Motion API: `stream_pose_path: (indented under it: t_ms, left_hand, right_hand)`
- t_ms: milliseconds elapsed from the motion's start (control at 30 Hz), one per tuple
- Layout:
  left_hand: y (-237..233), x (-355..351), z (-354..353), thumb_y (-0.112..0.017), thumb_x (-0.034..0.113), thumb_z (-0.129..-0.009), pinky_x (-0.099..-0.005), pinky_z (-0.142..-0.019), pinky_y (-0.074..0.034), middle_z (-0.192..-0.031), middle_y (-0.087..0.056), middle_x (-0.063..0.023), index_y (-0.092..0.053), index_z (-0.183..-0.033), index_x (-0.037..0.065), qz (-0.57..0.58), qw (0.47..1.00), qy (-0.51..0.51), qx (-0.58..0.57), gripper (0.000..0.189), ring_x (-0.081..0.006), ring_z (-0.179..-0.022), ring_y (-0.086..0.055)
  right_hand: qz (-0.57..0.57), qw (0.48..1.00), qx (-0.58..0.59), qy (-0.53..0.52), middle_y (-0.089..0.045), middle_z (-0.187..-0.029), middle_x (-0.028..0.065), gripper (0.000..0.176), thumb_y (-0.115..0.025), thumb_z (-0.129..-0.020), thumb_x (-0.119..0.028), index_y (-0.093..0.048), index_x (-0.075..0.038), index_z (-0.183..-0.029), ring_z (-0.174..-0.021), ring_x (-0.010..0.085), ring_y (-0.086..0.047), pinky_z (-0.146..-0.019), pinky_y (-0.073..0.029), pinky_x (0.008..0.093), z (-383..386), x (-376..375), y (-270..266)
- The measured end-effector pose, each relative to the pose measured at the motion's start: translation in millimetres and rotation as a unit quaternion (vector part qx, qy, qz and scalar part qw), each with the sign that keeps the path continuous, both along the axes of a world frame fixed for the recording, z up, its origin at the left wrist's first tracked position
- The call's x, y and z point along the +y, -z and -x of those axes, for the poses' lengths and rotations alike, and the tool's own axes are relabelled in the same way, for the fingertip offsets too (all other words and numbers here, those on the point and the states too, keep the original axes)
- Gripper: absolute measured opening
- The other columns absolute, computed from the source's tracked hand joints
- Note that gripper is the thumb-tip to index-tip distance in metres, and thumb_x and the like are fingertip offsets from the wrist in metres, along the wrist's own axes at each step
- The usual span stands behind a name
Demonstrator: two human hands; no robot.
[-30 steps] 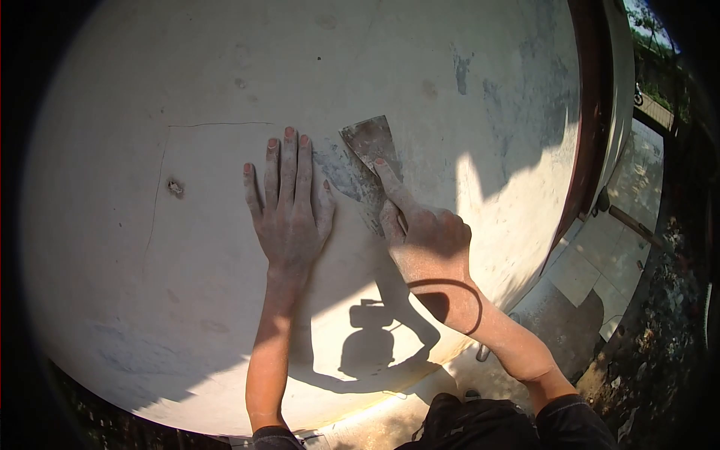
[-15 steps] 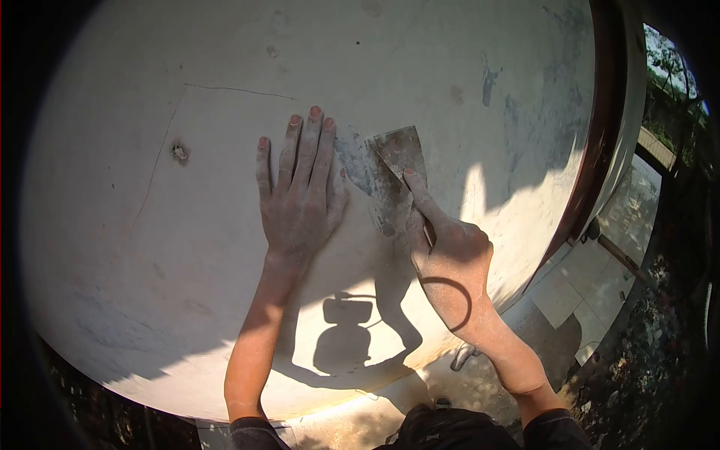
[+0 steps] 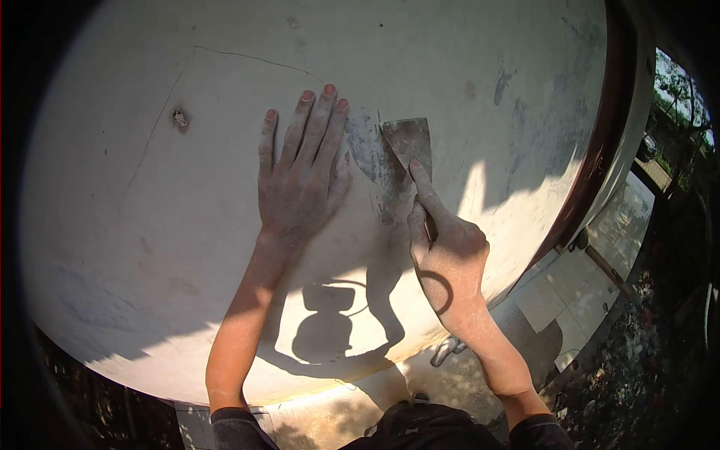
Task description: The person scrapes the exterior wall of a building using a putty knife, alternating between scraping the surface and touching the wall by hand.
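My left hand (image 3: 300, 169) lies flat against the pale wall (image 3: 202, 202), fingers spread and pointing up, holding nothing. In my right hand (image 3: 448, 244) is a putty knife (image 3: 410, 141), its handle wrapped by the fingers and the index finger stretched along the blade. The wide metal blade rests on or just over the wall, at the right edge of a grey scraped patch (image 3: 369, 154). Pale dust coats both hands. Most of the handle is hidden inside my right hand.
A thin crack and a small hole (image 3: 180, 118) mark the wall at left. Dark red trim (image 3: 616, 112) runs down its right edge. Below are floor tiles (image 3: 551, 292) and a grey glove-like object (image 3: 448, 350). Rubble and plants lie at far right.
The view has tilted, shifting the crack and hole. The putty knife's blade has turned slightly and sits a little farther from my left hand, which stays flat on the wall.
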State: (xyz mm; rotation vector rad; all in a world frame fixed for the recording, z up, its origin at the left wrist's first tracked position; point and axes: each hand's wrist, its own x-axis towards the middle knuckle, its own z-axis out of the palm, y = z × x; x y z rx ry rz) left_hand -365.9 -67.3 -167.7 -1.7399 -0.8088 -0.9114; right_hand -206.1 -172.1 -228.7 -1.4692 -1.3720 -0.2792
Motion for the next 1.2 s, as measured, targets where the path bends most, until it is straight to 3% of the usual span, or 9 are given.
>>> stream_pose_path:
  t_ms: [67,200,400,533,667,800,967,1033,1200]
  left_hand:
    - [-0.9,0.5,0.9,-0.059,0.026,-0.086,-0.0474,-0.121,-0.020,-0.152,-0.040,0.0019,-0.048,-0.142,0.018,0.006,1.000,0.006,-0.006,0.058,-0.0155,-0.141,-0.035]
    - [2.0,1.1,1.5,-0.058,0.023,-0.087,-0.0472,-0.120,-0.017,-0.154,-0.038,-0.0003,-0.043,-0.146,0.015,0.014,1.000,0.019,0.000,0.062,-0.0185,-0.143,-0.033]
    - [1.2,2.3,-0.4,-0.059,0.023,-0.086,-0.0467,-0.120,-0.017,-0.153,-0.040,0.0000,-0.044,-0.145,0.015,0.011,1.000,0.025,-0.008,0.062,-0.0175,-0.142,-0.034]
    - [1.8,2.0,-2.2,-0.058,0.025,-0.087,-0.0466,-0.120,-0.022,-0.151,-0.042,0.0032,-0.049,-0.142,0.019,-0.003,1.000,0.013,-0.008,0.056,-0.0141,-0.139,-0.038]
    - [-0.3,1.6,-0.2,-0.058,0.025,-0.087,-0.0466,-0.120,-0.022,-0.151,-0.042,0.0032,-0.049,-0.141,0.018,-0.005,1.000,0.022,-0.010,0.056,-0.0141,-0.139,-0.038]
    - [1.3,0.0,0.4,-0.059,0.023,-0.086,-0.0463,-0.120,-0.020,-0.151,-0.041,0.0020,-0.047,-0.143,0.017,0.007,1.000,0.023,-0.007,0.059,-0.0155,-0.140,-0.036]
    - [0.9,1.5,1.4,-0.059,0.021,-0.085,-0.0459,-0.121,-0.018,-0.152,-0.040,0.0011,-0.044,-0.145,0.017,0.008,0.999,0.040,-0.007,0.063,-0.0167,-0.142,-0.034]
    - [1.6,1.3,-0.6,-0.058,0.025,-0.087,-0.0459,-0.120,-0.022,-0.150,-0.042,0.0034,-0.050,-0.140,0.019,0.001,1.000,0.020,-0.007,0.054,-0.0135,-0.139,-0.037]
    - [4.6,1.6,0.9,-0.058,0.022,-0.086,-0.0456,-0.121,-0.018,-0.153,-0.040,0.0017,-0.045,-0.145,0.017,0.020,0.999,0.036,-0.002,0.060,-0.0164,-0.143,-0.033]
  right_hand:
    - [0.030,1.000,0.000,-0.011,-0.049,-0.050,0.0072,0.047,-0.058,-0.093,-0.012,-0.056,-0.023,-0.139,-0.044,0.0111,-0.045,-0.049,-0.041,0.0310,-2.5,-0.1,9.3]
    - [0.007,1.000,-0.013,-0.010,-0.050,-0.051,0.0069,0.049,-0.059,-0.093,-0.012,-0.054,-0.024,-0.140,-0.045,0.0115,-0.047,-0.050,-0.042,0.0300,-3.7,10.1,-32.3]
    - [0.029,0.999,0.015,-0.015,-0.049,-0.051,0.0078,0.042,-0.057,-0.096,-0.015,-0.057,-0.023,-0.137,-0.045,0.0136,-0.045,-0.050,-0.041,0.0305,-5.2,1.9,-0.2]
    - [0.000,1.000,-0.018,0.007,-0.048,-0.048,0.0075,0.042,-0.059,-0.093,-0.012,-0.060,-0.022,-0.134,-0.043,0.0112,-0.045,-0.049,-0.042,0.0286,-3.0,7.4,-37.0]
    - [0.044,0.999,-0.022,0.004,-0.048,-0.051,0.0093,0.041,-0.057,-0.096,-0.014,-0.058,-0.021,-0.136,-0.045,0.0119,-0.043,-0.051,-0.042,0.0300,-0.4,-1.4,2.8]
    - [0.007,0.999,-0.032,0.018,-0.047,-0.050,0.0096,0.042,-0.057,-0.095,-0.014,-0.058,-0.022,-0.136,-0.044,0.0135,-0.043,-0.050,-0.042,0.0302,2.3,4.8,-39.7]
    - [0.002,0.999,-0.025,0.023,-0.048,-0.050,0.0077,0.043,-0.058,-0.095,-0.014,-0.057,-0.023,-0.137,-0.043,0.0124,-0.043,-0.051,-0.043,0.0285,3.6,2.4,-7.6]
    - [0.020,1.000,-0.002,0.003,-0.049,-0.050,0.0074,0.044,-0.058,-0.095,-0.014,-0.057,-0.023,-0.137,-0.043,0.0133,-0.043,-0.051,-0.043,0.0283,2.7,-0.1,-10.4]
    - [0.032,0.999,-0.021,0.023,-0.051,-0.050,0.0092,0.045,-0.059,-0.093,-0.015,-0.057,-0.026,-0.137,-0.043,0.0171,-0.046,-0.052,-0.045,0.0319,1.3,1.9,-34.9]
